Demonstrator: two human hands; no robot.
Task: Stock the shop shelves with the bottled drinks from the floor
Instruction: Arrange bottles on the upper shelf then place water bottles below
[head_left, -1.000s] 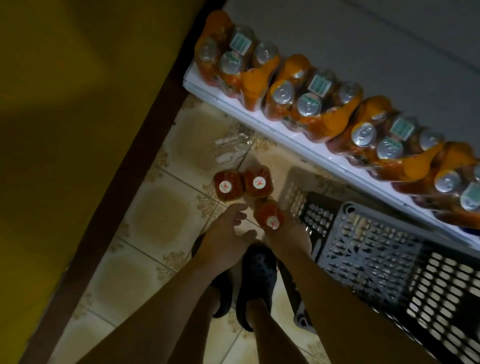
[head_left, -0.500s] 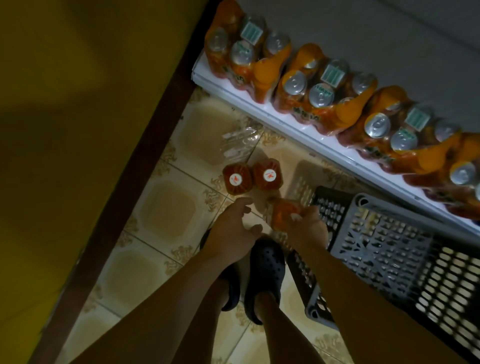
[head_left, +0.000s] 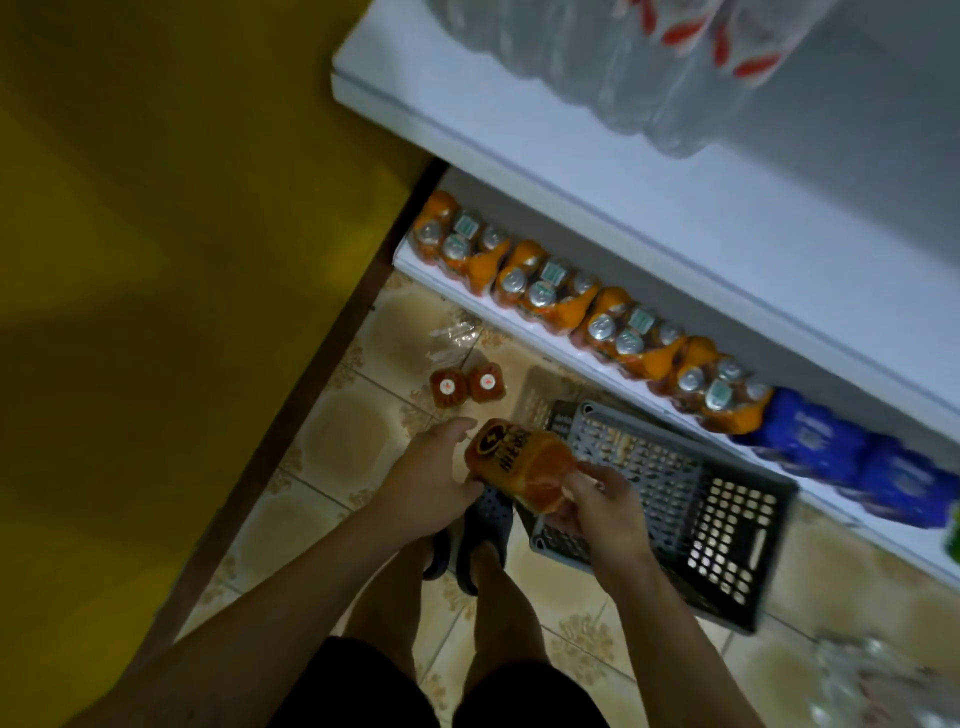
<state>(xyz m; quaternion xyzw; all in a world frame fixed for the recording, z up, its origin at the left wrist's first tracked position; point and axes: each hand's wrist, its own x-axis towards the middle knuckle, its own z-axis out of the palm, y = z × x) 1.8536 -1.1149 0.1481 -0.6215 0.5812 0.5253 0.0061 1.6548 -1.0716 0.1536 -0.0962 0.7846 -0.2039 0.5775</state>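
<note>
Lifting one orange bottle (head_left: 519, 465) clear of the tiled floor (head_left: 353, 441), right over the near left corner of the grey crate (head_left: 727, 525), tipped on its side with the labelled body up and to the left. Pinching the narrow end in the right hand (head_left: 602, 509), fingers and thumb curled close round it. Cupping the fat end with the left hand (head_left: 431, 483), fingers curled under against the body, thumb spread upward and just off the plastic. Reads as the carry stage for this one, not yet the placing. Leaves two squat orange bottles (head_left: 448, 387) (head_left: 487, 383) upright on the tiles, side by side, just beyond the crate's left corner. Past the crate's far side, already on the bottom shelf (head_left: 550, 345): a full row of shrink-wrapped orange drink packs (head_left: 540, 286), then blue packs (head_left: 810, 441) further right. Higher again beyond the crate, on the upper shelf (head_left: 675, 223), a blurred pack of clear water bottles (head_left: 623, 67). Beyond the two floor bottles, away from the crate, crumpled clear wrap (head_left: 452, 338) on the tiles, probably from an opened pack. Cannot tell from here which shelf spot to aim for. Judging by all that: plenty stocked, at least three loose bottles to go, one of them in hand.
</note>
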